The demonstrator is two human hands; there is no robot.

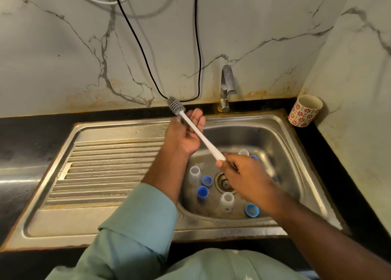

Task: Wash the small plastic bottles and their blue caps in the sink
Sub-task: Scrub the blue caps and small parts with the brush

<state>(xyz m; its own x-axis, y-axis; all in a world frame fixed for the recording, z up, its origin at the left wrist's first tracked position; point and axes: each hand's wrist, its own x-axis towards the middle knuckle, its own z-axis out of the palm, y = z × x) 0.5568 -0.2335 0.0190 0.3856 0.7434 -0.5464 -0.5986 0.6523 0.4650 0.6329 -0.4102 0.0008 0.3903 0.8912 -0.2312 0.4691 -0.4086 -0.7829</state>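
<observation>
Green sleeve [135, 222] is seen lowest, a white brush [200, 135] is gripped by the right hand [239, 172] and touched by the open left hand [186, 131], above bottles [227, 201] and blue caps [202, 192] in the sink [285, 153] at middle right.

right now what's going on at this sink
A person stands at the steel sink with a bottle brush held above the basin. The right hand grips the handle end, and the left hand cradles the shaft near the bristles. Small clear bottles and blue caps sit in the basin around the drain, none picked up. The tap shows no running water.
</observation>
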